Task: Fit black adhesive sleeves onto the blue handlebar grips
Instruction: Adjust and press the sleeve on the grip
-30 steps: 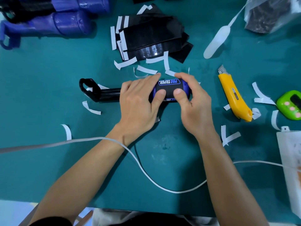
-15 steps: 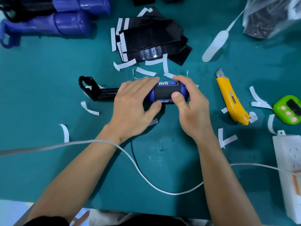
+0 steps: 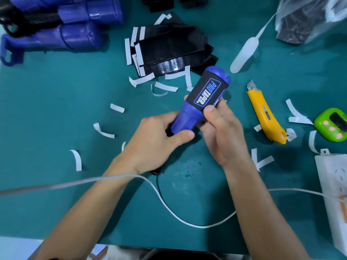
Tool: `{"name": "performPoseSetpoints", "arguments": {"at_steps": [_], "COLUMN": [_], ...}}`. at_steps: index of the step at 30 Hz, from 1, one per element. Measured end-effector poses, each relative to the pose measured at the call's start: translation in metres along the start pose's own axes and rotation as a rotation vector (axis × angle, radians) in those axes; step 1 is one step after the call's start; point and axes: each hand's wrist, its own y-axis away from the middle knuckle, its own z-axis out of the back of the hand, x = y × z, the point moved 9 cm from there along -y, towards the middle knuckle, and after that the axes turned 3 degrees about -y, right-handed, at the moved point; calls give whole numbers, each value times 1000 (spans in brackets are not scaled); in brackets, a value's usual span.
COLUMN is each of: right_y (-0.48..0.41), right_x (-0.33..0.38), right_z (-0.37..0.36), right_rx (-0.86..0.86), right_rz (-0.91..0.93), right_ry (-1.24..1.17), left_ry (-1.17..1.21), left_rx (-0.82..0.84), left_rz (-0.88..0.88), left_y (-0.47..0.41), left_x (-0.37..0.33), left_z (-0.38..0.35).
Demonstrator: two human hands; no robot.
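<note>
Blue moulded body, item one: blue handlebar grip [image 3: 187, 119], held above the green mat [image 3: 56, 100], tilted with its flanged end up and away.

Fitted: black adhesive sleeve [image 3: 206, 92], printed face up, wrapped round the upper half just below the flange.

Holders: left hand [image 3: 155, 141] curls round the narrow lower end. Right hand [image 3: 223, 132] pinches the body at the sleeve's lower edge, thumb on top and fingers behind.

Handling, judged: light, firm enough to squeeze, glossy and probably a little slippery. The sleeve is thin and tacky, and likely to crease or lift at its seam. Best taken by the bare blue lower half, leaving the sleeve free for smoothing. The seam is out of view, so whether it is closed cannot be told.

Nearby: spare sleeves [image 3: 169, 45], white backing strips [image 3: 142, 80], yellow utility knife [image 3: 266, 117].

Change: a second ago the grip lay flat on the mat with both hands pressing the sleeve down. Now it is lifted and swung upward.
</note>
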Motion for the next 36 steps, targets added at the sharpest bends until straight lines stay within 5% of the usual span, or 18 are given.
{"name": "performPoseSetpoints", "arguments": {"at_steps": [3, 8, 13, 17, 23, 36], "right_y": [-1, -1, -1, -1, -11, -10], "right_x": [-1, -7, -17, -21, 1, 9], "right_z": [11, 22, 9, 6, 18, 7], "right_rx": [-65, 24, 165, 197, 57, 222], "right_rz": [-75, -223, -277, -304, 2, 71], "right_ry": [-139, -35, 73, 118, 553, 321], "left_ry": [257, 419, 691, 738, 807, 771], "left_rx": [138, -257, -24, -25, -132, -270], "left_rz": [-42, -35, -84, -51, -12, 22], "left_y": [4, -16, -29, -33, -33, -30], "left_x": [-8, 14, 3, 12, 19, 19], "left_z": [-20, 13, -18, -19, -10, -3]}}
